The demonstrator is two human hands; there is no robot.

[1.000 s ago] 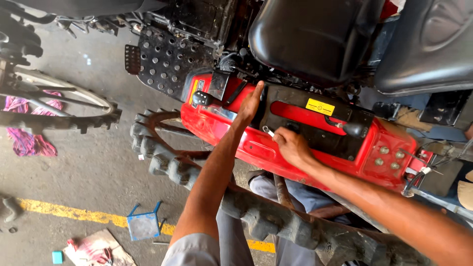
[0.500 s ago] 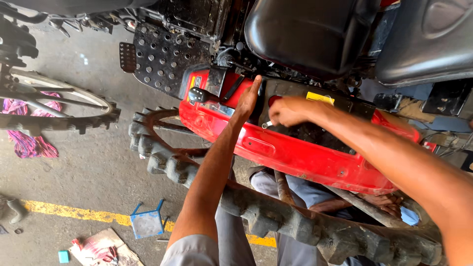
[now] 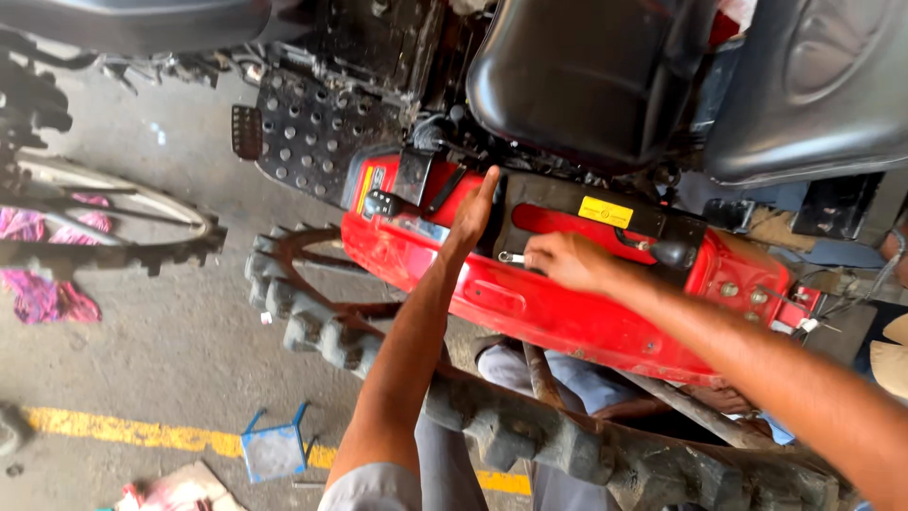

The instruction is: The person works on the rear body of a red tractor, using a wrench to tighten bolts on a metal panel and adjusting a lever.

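Left arm reaches straight up from the bottom of the view, and the left hand (image 3: pixel 473 216) lies flat against the red fender (image 3: pixel 530 303) of the machine, fingers together and extended, fingertips pointing up at the edge of the black panel (image 3: pixel 567 210) set into the fender top; it grips nothing, just presses. Right arm comes in long from the lower right, and the right hand (image 3: pixel 567 261) is curled down on that same panel, fingers pinched narrow around a small silver metal piece (image 3: pixel 511 256) whose end pokes out to the left, just beside the left hand. The two hands sit close, not quite touching. Above them hangs the black seat (image 3: pixel 586 76), crowding the space over the panel. A black lever knob (image 3: pixel 673 253) stands just right of the right hand. Left of the fender, a perforated black footplate (image 3: pixel 312 132). Below, a lugged tyre (image 3: pixel 530 435) curves across under both arms. Down on the concrete floor (image 3: pixel 142 360) runs a yellow line (image 3: pixel 132 433), with a small blue stool (image 3: pixel 274 447) upon it.
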